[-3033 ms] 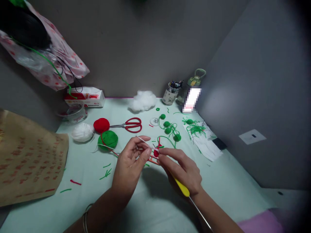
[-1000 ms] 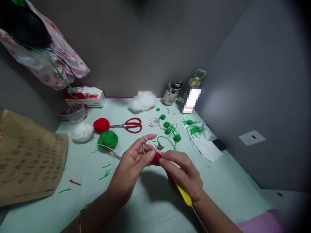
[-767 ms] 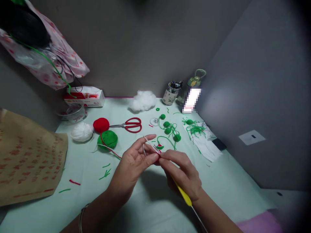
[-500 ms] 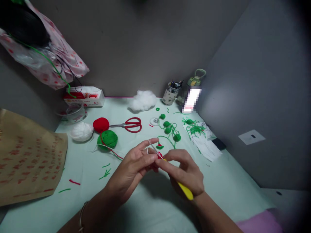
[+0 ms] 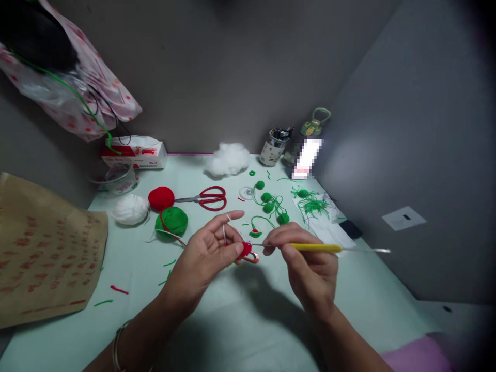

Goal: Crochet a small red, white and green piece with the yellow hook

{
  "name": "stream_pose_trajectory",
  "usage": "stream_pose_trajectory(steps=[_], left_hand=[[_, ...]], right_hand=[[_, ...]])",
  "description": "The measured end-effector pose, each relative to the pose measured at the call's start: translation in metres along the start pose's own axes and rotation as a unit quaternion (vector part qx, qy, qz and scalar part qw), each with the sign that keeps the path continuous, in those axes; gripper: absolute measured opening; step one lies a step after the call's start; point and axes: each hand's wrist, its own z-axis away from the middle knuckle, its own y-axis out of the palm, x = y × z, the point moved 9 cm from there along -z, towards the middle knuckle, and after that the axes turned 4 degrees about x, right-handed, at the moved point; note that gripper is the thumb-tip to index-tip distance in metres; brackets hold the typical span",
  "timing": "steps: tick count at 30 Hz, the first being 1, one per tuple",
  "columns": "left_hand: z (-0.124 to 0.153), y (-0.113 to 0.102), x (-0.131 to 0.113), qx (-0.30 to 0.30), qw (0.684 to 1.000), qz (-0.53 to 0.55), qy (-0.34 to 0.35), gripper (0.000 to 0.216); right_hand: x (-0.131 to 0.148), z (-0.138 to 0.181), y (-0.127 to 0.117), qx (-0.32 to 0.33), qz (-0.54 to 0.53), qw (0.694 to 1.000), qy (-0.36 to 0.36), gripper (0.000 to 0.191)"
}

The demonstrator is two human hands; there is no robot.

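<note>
Between the thumb and fingers of my left hand is a small red crochet piece, with white yarn running over the raised index finger. An orange stitch marker hangs at the piece's lower edge. My right hand grips a yellow-handled crochet hook, held nearly level. Its thin metal shaft points left and reaches the red piece; whether the tip is inside a stitch I cannot tell. Another slim metal end sticks out to the right. Just beyond the hands lies a tiny red and green crocheted piece.
Red, green and white yarn balls lie left, beside red-handled scissors. Behind are white stuffing, a pen cup and a bottle. Green crocheted balls sit right of centre; a paper bag stands left.
The hook has swung from slanting down toward me to nearly level, as my right hand turned and moved right. My left hand shifted slightly left, and the red piece and stitch marker now show more.
</note>
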Motion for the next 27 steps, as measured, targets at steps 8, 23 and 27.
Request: stream_pose_trajectory(steps=[8, 23, 27], left_hand=[[0.001, 0.005, 0.006, -0.013, 1.0, -0.012, 0.009, 0.042], [-0.001, 0.004, 0.026, -0.022, 0.99, 0.124, -0.069, 0.038], [-0.001, 0.005, 0.019, -0.011, 0.996, 0.082, -0.046, 0.038]], right_hand=[[-0.006, -0.006, 0.012, 0.013, 0.019, 0.999, 0.022, 0.013], [-0.006, -0.001, 0.002, -0.028, 0.04, 0.999, 0.013, 0.018], [-0.024, -0.002, 0.004, -0.025, -0.094, 0.993, 0.069, 0.013]])
